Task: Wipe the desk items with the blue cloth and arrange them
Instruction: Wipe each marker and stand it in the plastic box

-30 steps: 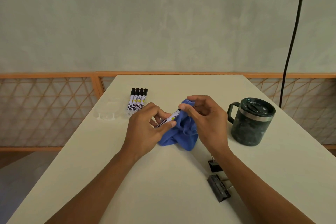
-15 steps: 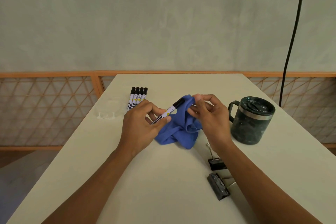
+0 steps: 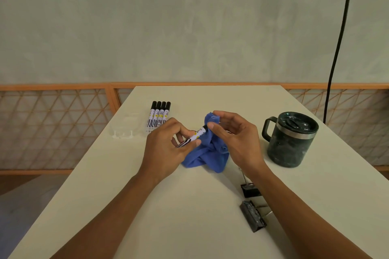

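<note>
Back over the black cap of the marker goes the crumpled blue cloth, pinched there by the curled fingers of the right hand. The left hand grips the white, yellow-labelled barrel with its fingers over the middle of the bench, cap toward 2 o'clock. Four markers lie at 11 o'clock.

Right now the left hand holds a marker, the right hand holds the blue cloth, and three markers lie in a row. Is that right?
Almost. The head view shows four markers in the row, not three. The left hand does hold a marker, and the right hand holds the cloth.
</note>
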